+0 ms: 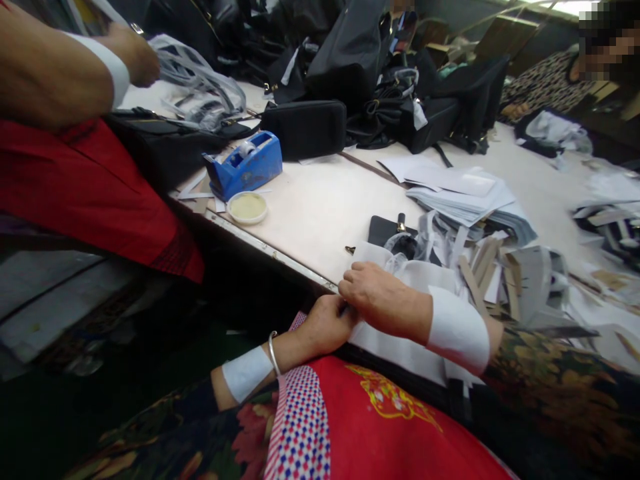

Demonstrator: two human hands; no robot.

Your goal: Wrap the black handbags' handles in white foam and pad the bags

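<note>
My left hand (327, 325) and my right hand (376, 295) meet at the near edge of the table (320, 207), both with fingers curled over a white sheet piece (400, 347) that hangs from the edge into my lap. My right hand lies on top of the sheet, knuckles up. My left hand pinches the sheet's edge from below, a silver bangle and white cuff on its wrist. Just behind my hands lie a black flat piece with a clasp (387, 230) and a heap of white and tan strips (480, 267).
A blue tape dispenser (246, 165) and a small round dish of paste (247, 207) stand to the left. Another person in red (85, 180) handles grey strips at far left. Black bags (360, 60) pile at the back; stacked white sheets (460, 193) lie right.
</note>
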